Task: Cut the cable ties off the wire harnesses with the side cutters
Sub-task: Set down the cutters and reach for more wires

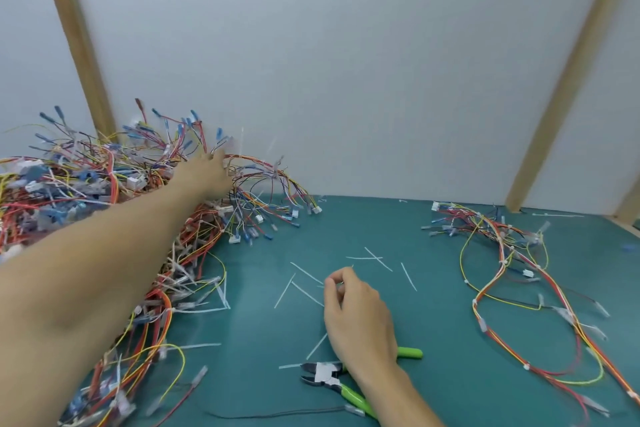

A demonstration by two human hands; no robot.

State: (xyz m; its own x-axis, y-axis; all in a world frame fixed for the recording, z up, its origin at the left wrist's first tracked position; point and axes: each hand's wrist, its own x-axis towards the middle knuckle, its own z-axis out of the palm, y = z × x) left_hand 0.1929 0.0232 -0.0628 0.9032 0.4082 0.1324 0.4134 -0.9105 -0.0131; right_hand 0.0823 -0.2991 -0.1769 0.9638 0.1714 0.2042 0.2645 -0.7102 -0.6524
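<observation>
White plastic cable ties [306, 273] lie cut and scattered on the teal counter [433, 374], beside the green-handled side cutters [329, 376]. The left hand [207, 173] reaches into the tangled pile of multicoloured wire harnesses [86, 191], its grasp hidden. The right hand [356, 308] pinches a tie.
</observation>
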